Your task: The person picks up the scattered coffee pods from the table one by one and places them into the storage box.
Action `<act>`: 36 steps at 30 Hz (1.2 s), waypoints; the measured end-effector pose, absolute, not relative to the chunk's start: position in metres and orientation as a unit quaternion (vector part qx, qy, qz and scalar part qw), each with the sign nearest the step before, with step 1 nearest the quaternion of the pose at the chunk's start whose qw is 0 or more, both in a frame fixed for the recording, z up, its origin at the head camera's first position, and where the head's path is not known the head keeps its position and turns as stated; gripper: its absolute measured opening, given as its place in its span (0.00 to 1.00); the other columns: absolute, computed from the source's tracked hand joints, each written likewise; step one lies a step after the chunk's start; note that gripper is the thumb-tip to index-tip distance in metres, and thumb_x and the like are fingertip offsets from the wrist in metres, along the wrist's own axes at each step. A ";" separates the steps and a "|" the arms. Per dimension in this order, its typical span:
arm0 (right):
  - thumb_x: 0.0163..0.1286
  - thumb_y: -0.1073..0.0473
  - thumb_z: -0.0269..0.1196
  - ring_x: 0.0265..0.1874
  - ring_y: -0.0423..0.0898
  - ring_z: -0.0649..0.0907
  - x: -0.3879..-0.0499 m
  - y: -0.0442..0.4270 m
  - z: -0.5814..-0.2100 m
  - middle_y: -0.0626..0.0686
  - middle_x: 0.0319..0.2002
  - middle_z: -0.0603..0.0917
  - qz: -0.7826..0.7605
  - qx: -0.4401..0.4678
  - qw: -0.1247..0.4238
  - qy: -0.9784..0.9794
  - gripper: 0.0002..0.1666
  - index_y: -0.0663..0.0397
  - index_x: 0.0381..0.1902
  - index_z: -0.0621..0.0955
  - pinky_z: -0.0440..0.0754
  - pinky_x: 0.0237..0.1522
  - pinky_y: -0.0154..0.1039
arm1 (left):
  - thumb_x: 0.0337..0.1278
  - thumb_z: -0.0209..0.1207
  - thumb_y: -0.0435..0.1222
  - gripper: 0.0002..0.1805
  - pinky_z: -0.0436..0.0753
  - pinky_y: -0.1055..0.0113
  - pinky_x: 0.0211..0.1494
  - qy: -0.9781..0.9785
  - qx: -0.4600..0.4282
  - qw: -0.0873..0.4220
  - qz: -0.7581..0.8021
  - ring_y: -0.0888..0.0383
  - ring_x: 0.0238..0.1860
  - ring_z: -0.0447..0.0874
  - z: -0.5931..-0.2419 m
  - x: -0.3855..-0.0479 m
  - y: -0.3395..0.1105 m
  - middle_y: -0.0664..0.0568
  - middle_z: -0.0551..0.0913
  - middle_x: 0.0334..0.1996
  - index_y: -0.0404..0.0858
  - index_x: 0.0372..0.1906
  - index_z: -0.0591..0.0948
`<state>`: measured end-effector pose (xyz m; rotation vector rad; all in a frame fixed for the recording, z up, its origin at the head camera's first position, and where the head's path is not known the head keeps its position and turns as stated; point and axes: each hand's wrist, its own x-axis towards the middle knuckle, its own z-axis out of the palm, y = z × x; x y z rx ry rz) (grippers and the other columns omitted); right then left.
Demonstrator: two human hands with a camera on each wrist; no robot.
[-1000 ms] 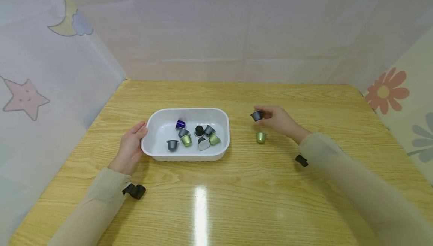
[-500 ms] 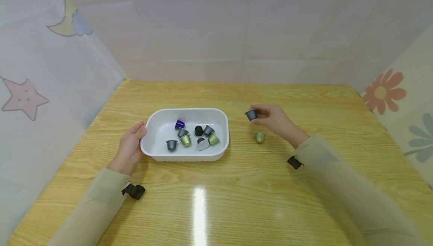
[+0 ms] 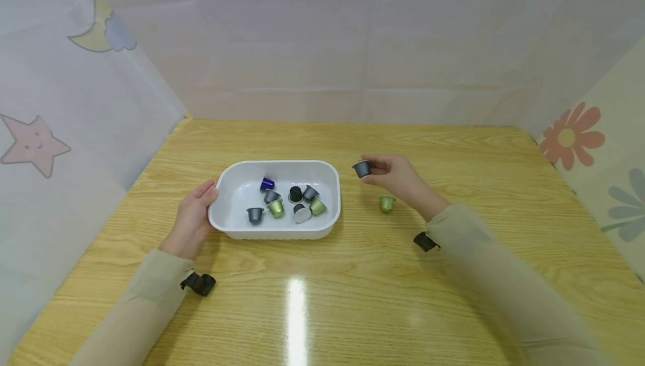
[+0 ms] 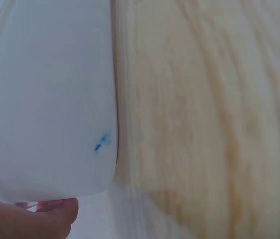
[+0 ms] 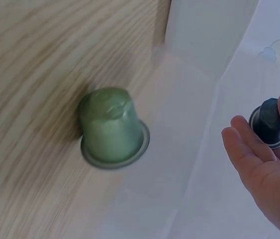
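In the head view my right hand (image 3: 398, 178) pinches a dark grey coffee capsule (image 3: 362, 169) above the table, a little right of a white plastic tray (image 3: 279, 235). The right wrist view shows this capsule (image 5: 269, 122) between thumb and fingers. A light green coffee capsule (image 3: 387, 203) stands on the table below that hand. My left hand (image 3: 187, 223) grips the tray's left end; fingertips (image 4: 62, 211) lie against its wall in the left wrist view. Inside the tray are several capsules: grey (image 3: 255, 215), green (image 3: 275, 207), black (image 3: 295, 194) and purple (image 3: 267, 184).
A wooden table (image 3: 353, 293) carries everything, with a bright reflection near its front. Pale sheets stand around it: a star (image 3: 34, 146) is printed at left, an orange flower (image 3: 569, 137) at right. A black wrist camera (image 3: 199, 284) hangs by the left sleeve.
My right hand has moved left towards the tray with the dark grey capsule in its fingers. The left hand stays at the tray's end, and the green capsule has not moved.
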<state>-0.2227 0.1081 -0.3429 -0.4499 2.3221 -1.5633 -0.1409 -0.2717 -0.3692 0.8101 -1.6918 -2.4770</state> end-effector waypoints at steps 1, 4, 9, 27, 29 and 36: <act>0.68 0.68 0.63 0.61 0.58 0.76 -0.223 0.106 -0.343 0.67 0.63 0.73 -0.547 -0.156 0.153 0.808 0.34 0.66 0.69 0.66 0.79 0.57 0.41 | 0.75 0.40 0.31 0.30 0.59 0.75 0.71 -0.543 0.261 0.017 -0.798 0.63 0.73 0.53 -0.369 -0.141 -0.272 0.50 0.52 0.76 0.38 0.77 0.50; 0.67 0.69 0.63 0.60 0.58 0.76 -0.222 0.099 -0.344 0.67 0.62 0.73 -0.556 -0.159 0.153 0.801 0.33 0.67 0.69 0.67 0.79 0.56 0.40 | 0.75 0.40 0.31 0.30 0.59 0.75 0.71 -0.545 0.260 0.017 -0.797 0.63 0.73 0.53 -0.369 -0.141 -0.272 0.50 0.52 0.76 0.38 0.77 0.50; 0.67 0.70 0.63 0.60 0.59 0.76 -0.220 0.087 -0.343 0.67 0.62 0.73 -0.568 -0.162 0.154 0.792 0.33 0.68 0.68 0.67 0.80 0.56 0.40 | 0.76 0.39 0.31 0.30 0.59 0.75 0.71 -0.559 0.253 0.016 -0.790 0.62 0.73 0.52 -0.370 -0.141 -0.272 0.50 0.51 0.76 0.38 0.77 0.49; 0.66 0.71 0.64 0.59 0.58 0.77 -0.218 0.054 -0.350 0.67 0.61 0.75 -0.558 -0.197 0.162 0.789 0.32 0.71 0.67 0.68 0.78 0.58 0.40 | 0.77 0.37 0.30 0.30 0.57 0.76 0.71 -0.562 0.231 0.023 -0.794 0.62 0.74 0.49 -0.370 -0.140 -0.269 0.50 0.49 0.76 0.37 0.77 0.45; 0.66 0.71 0.64 0.59 0.57 0.77 -0.219 0.051 -0.350 0.67 0.60 0.76 -0.552 -0.200 0.160 0.794 0.32 0.70 0.67 0.69 0.78 0.58 0.41 | 0.77 0.37 0.30 0.30 0.57 0.76 0.71 -0.562 0.228 0.024 -0.795 0.62 0.74 0.49 -0.370 -0.140 -0.269 0.50 0.49 0.77 0.37 0.77 0.45; 0.65 0.69 0.65 0.57 0.56 0.79 -0.220 0.047 -0.348 0.64 0.59 0.77 -0.534 -0.201 0.162 0.805 0.32 0.67 0.67 0.70 0.78 0.59 0.42 | 0.77 0.38 0.30 0.30 0.56 0.76 0.71 -0.567 0.230 0.025 -0.791 0.63 0.74 0.49 -0.370 -0.140 -0.269 0.50 0.49 0.77 0.37 0.77 0.46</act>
